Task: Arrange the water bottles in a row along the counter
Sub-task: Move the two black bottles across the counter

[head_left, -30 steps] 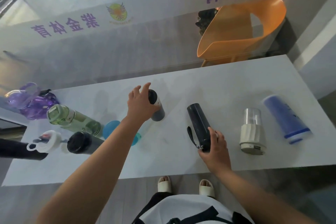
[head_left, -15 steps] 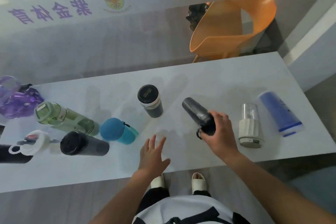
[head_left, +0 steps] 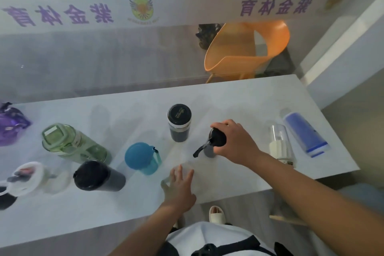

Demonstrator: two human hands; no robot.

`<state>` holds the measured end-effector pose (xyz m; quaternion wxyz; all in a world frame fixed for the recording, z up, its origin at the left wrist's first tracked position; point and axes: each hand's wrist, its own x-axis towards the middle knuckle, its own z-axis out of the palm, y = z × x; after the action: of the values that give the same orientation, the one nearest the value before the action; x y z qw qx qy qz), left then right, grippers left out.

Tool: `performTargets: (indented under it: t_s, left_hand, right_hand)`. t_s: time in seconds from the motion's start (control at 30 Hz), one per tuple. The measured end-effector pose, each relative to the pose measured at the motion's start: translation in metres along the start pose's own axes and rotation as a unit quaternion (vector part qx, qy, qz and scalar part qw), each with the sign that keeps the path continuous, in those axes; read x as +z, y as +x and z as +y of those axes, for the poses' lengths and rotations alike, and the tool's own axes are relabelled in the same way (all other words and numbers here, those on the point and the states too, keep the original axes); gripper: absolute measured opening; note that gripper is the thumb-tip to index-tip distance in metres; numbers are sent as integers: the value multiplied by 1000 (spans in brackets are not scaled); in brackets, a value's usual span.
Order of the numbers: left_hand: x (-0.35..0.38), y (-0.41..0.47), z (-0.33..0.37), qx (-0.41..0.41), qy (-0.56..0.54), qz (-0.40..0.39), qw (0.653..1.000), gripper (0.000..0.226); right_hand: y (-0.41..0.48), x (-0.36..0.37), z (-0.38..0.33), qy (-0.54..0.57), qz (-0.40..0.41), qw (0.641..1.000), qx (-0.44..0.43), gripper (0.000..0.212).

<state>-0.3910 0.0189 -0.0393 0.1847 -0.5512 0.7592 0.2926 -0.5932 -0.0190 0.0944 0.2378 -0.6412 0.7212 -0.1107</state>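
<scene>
Two bare hands reached over the white tabletop (head_left: 228, 185) from its near edge. The left hand (head_left: 178, 189) lay lowest in view, fingers spread wide and blurred, gripping nothing, just above the bare surface near the front. Slightly farther in, the right hand (head_left: 234, 141) was closed around the top of a dark bottle with a strap (head_left: 214, 143), which stood roughly upright under the palm, its loop hanging toward the left.

To the left at about that depth, a black tumbler (head_left: 97, 175) and a white-lidded bottle (head_left: 27, 176) sat near the front, with a blue-capped bottle (head_left: 142, 158) between the tumbler and the held bottle. A green translucent bottle (head_left: 70, 143) sat behind the tumbler, and a purple bottle (head_left: 10, 124) was at the far left edge, partly cut off.

Right of the held bottle stood a white bottle with a clear top (head_left: 280, 143), and just beside it a blue bottle (head_left: 305, 133), near the tabletop's right end. Farther back, a black-capped bottle (head_left: 179, 124) stood upright, apart from the rest.

Beyond the tabletop, a glass partition (head_left: 104, 58) carried a white band with purple lettering, and an orange chair (head_left: 247, 50) showed behind it.
</scene>
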Motion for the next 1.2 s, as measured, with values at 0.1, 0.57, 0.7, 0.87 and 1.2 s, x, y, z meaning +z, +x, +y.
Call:
performTargets:
  t_s: [0.1,0.57,0.7,0.87,1.2]
  left_hand:
    - [-7,3,-4,14,-5,-16,1000,80]
    - [-8,-1,8,56,-34,-37,997,73]
    - [-7,-3,44,113,-46,-37,992,70]
    - [-1,1,87,130,-65,-58,988,68]
    - [13,19,222,29,-289,-3,957,88]
  right_hand:
    - [-4,8,-10,-6,16,1000,24,65]
    - [-17,6,-2,89,31,994,53,80]
    - [-39,-8,21,131,89,985,68,74]
    - [-72,-16,85,148,138,973,115,72]
    - [-122,-37,278,143,139,970,137,64]
